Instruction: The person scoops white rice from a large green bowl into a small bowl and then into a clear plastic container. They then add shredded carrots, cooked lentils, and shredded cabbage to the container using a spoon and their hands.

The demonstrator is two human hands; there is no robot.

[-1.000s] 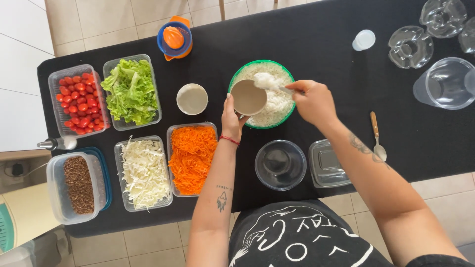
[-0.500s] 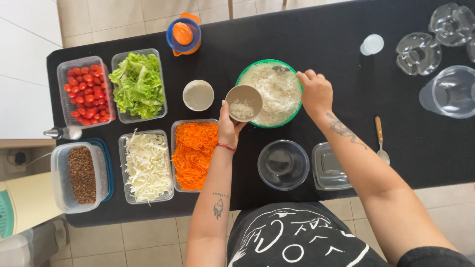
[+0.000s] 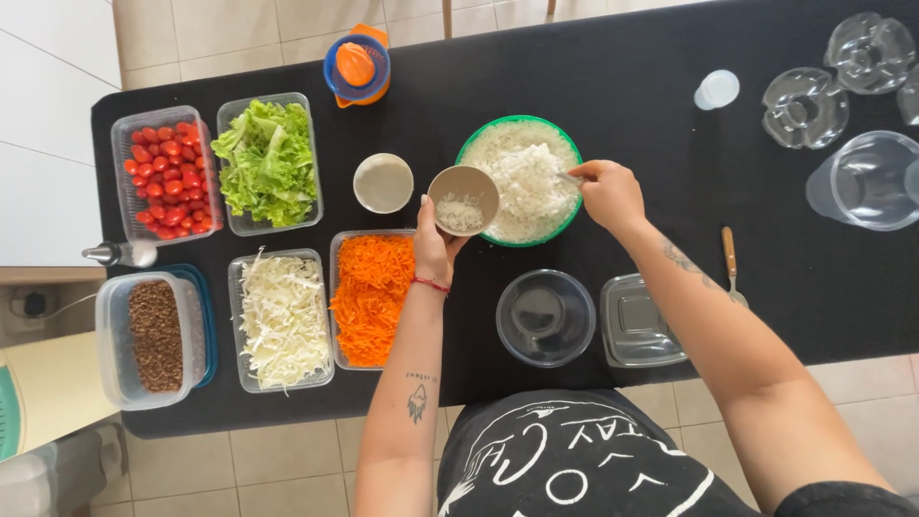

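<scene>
Rice now lies in the small cup (image 3: 463, 199), held by the left hand (image 3: 436, 247) beside the green bowl (image 3: 523, 179). Her right hand (image 3: 609, 194) grips a spoon (image 3: 569, 178) over the bowl's rice, above the black desk (image 3: 670, 144).

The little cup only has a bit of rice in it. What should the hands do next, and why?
Probably lift another spoonful across: the right hand is at the green rice bowl with a utensil, and the little cup, held by the left hand, is mostly empty.

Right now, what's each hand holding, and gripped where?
The left hand holds the small beige bowl from below, fingers on its underside and near rim. The right hand grips a utensil handle over the green rice bowl; its working end is hidden.
</scene>
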